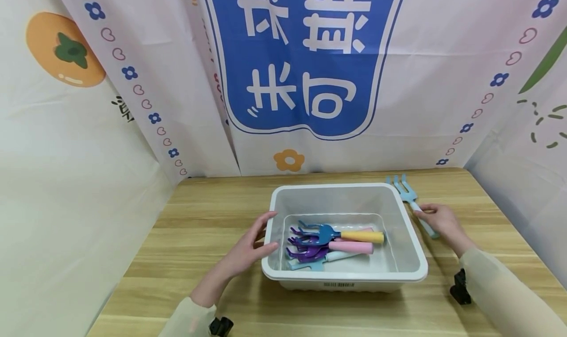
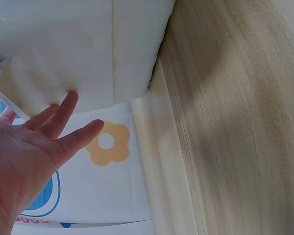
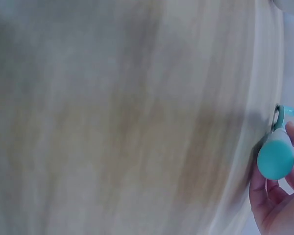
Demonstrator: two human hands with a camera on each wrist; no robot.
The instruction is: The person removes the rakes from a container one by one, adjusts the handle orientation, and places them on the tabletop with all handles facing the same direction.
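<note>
A white plastic bin (image 1: 345,276) sits on the table with several small garden tools inside. On top lies a blue hand rake with a yellow handle (image 1: 363,236), over purple rakes with pink handles (image 1: 352,247) and a light blue tool (image 1: 316,265). My left hand (image 1: 245,248) rests against the bin's left side, its fingers spread and touching the outer wall (image 2: 83,54). To the right of the bin, my right hand (image 1: 443,221) grips the pale handle of a light blue garden fork (image 1: 406,192), tines pointing away. In the right wrist view the teal handle end (image 3: 276,160) shows between the fingers.
The wooden table (image 1: 199,219) extends to both sides of the bin. Behind it hangs a white printed cloth (image 1: 257,155) with a blue panel, and more cloth closes off the left and right sides.
</note>
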